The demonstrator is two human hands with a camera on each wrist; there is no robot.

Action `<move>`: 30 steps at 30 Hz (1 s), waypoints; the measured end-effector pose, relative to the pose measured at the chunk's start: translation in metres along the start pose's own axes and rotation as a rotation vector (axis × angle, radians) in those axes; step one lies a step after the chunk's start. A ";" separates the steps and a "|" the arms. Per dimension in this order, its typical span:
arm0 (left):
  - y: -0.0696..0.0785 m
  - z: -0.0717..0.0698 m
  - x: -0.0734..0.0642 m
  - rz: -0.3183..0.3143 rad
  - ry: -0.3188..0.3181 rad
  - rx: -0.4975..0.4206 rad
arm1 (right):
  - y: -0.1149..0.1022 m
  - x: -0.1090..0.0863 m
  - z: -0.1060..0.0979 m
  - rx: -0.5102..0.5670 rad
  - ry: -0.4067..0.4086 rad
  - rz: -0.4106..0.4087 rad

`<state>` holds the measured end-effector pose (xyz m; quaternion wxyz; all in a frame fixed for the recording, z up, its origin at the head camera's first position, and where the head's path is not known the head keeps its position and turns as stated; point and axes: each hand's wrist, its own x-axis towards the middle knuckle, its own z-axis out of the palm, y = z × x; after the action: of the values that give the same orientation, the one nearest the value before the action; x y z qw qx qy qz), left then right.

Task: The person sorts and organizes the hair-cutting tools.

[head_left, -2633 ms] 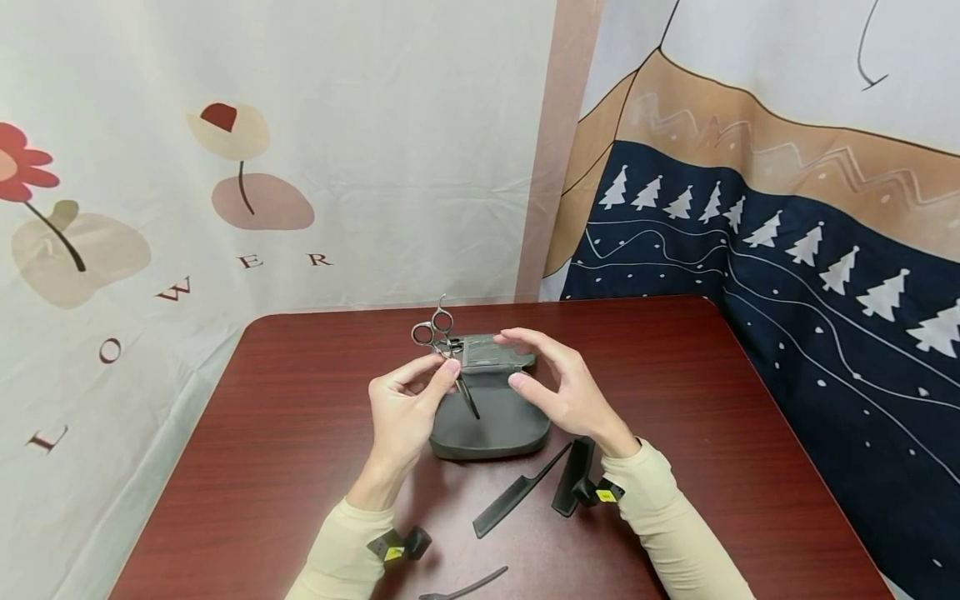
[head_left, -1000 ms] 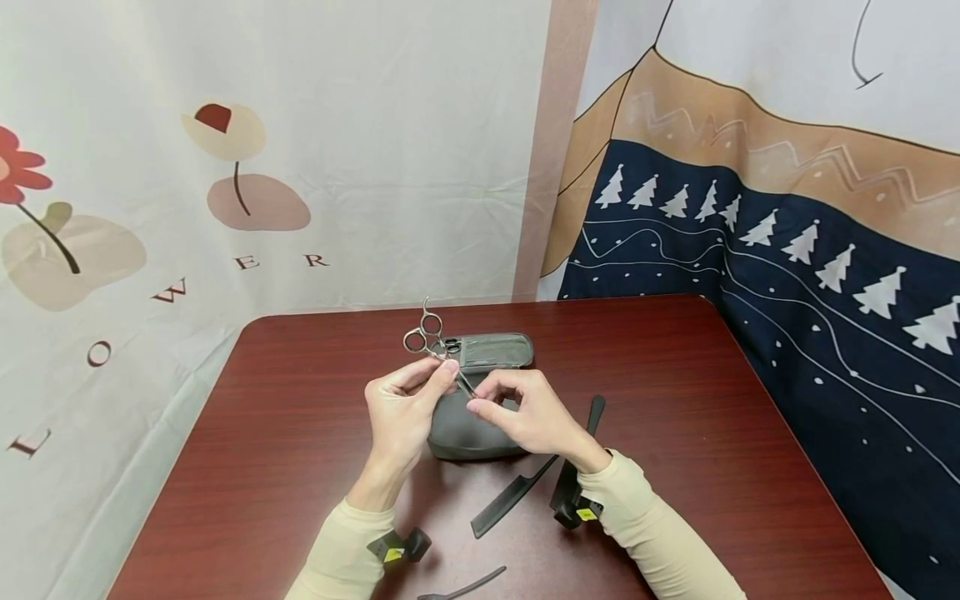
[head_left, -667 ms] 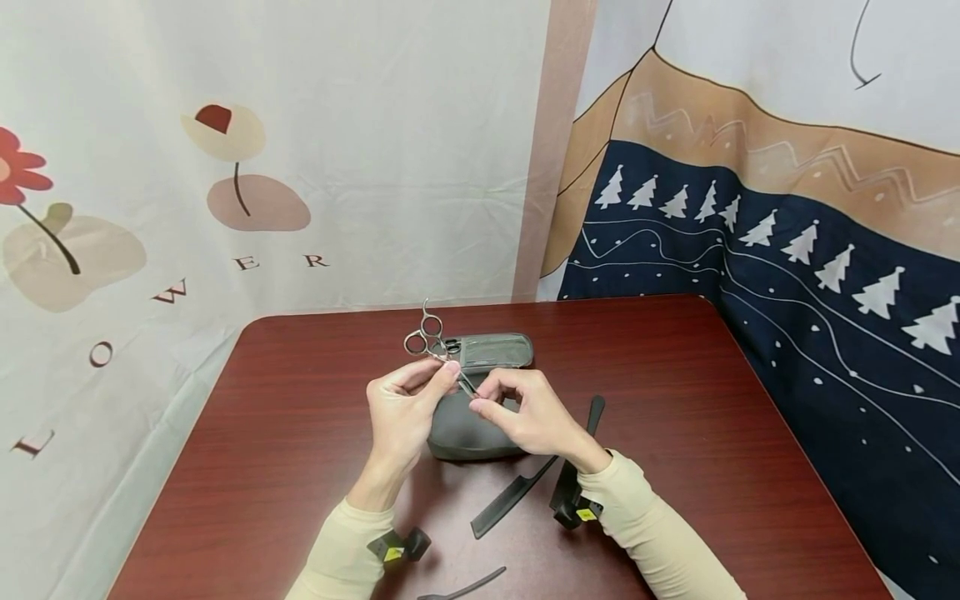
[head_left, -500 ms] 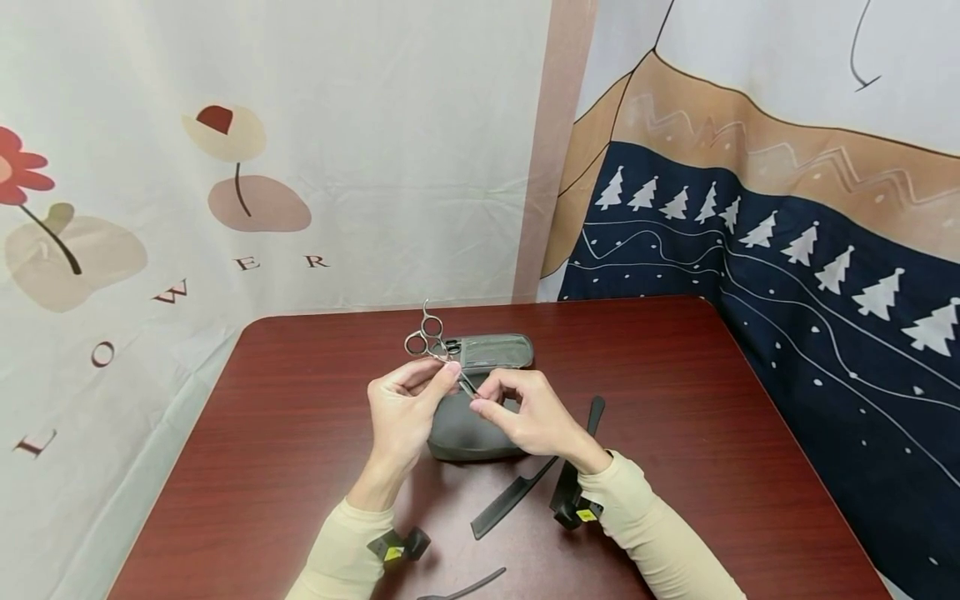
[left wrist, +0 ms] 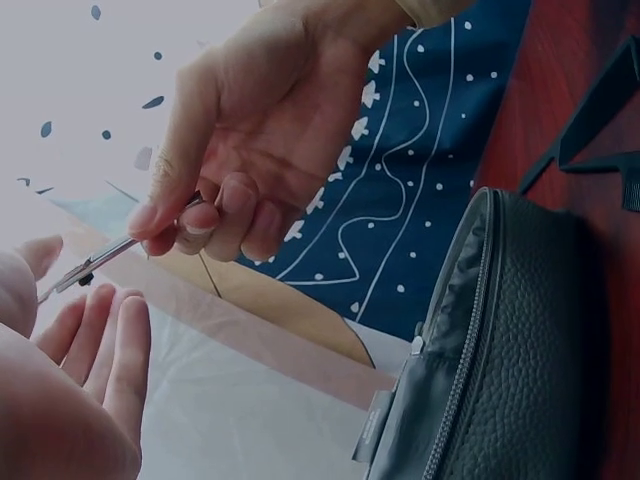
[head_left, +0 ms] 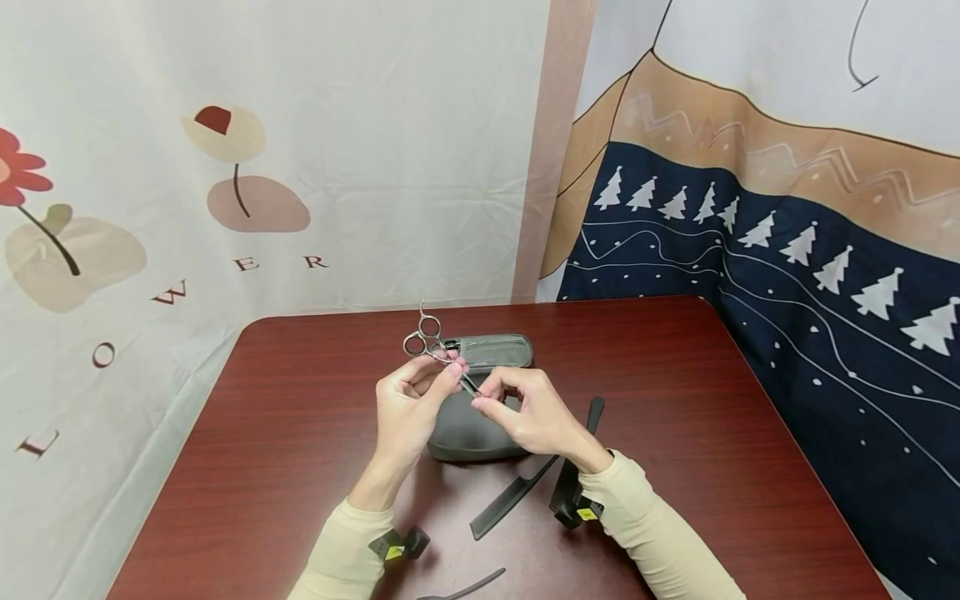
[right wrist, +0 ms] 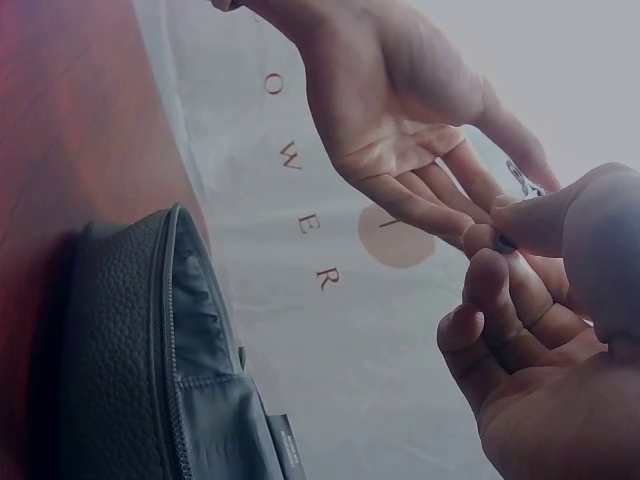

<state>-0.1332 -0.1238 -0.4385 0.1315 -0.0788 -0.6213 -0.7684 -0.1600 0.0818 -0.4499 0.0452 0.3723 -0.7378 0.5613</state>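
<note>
**Two-Handed Hold on the Scissors**

Clock reference: head view, twelve pointing away from me. The scissors point(left wrist: 112, 254) are in the air above the unzipped case point(head_left: 468, 433); their finger rings point between ten and eleven o'clock, their blades toward four. My left hand point(head_left: 405, 408) is narrow, pinching the scissors near the pivot; my right hand point(head_left: 532, 417) is also narrow, thumb and forefinger pinching the tip end; I cannot tell whether the blades are fully together, since my fingers cover the tips.

For a sound hold, I judge that the left pinch should bear the weight; the right pinch should only guide, pressing on the flats and never across an edge; both wrists should turn together, so that the blades do not twist; a light, even squeeze should prevent them from parting. A comb point(head_left: 504, 507) lies toward five o'clock on the table point(head_left: 300, 433); my right sleeve point(head_left: 633, 487) should pass above it.
</note>
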 end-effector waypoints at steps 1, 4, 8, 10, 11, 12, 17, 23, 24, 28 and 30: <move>0.000 0.000 0.000 0.000 -0.011 0.002 | 0.000 0.000 0.000 0.000 0.000 -0.001; -0.001 -0.001 0.000 0.013 -0.047 0.014 | 0.000 0.000 0.000 0.000 0.002 -0.004; -0.002 -0.002 0.001 0.032 -0.074 -0.022 | 0.000 0.000 -0.001 0.007 0.013 0.004; -0.002 -0.002 0.002 0.034 -0.079 -0.051 | 0.000 0.000 -0.001 0.012 0.023 0.007; -0.002 -0.002 0.002 0.031 -0.080 -0.066 | 0.000 0.000 -0.001 0.013 0.027 0.006; -0.001 -0.002 0.002 0.030 -0.081 -0.078 | 0.000 0.000 -0.001 0.014 0.032 0.004; 0.001 -0.005 0.005 0.023 -0.072 -0.107 | 0.000 0.001 -0.004 0.015 0.037 0.011; 0.006 -0.012 0.007 0.037 -0.041 -0.048 | 0.000 0.001 -0.013 0.009 0.040 0.040; 0.006 -0.013 0.008 0.048 -0.037 -0.036 | 0.001 0.001 -0.015 0.008 0.043 0.044; 0.009 -0.020 0.010 0.093 -0.036 -0.001 | 0.003 0.001 -0.025 0.005 0.040 0.075; 0.011 -0.023 0.011 0.116 -0.038 0.013 | 0.003 0.001 -0.030 0.013 0.034 0.101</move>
<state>-0.1392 -0.1496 -0.4305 0.1645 -0.1282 -0.6230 -0.7539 -0.1728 0.1080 -0.4408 0.0268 0.3255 -0.7509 0.5740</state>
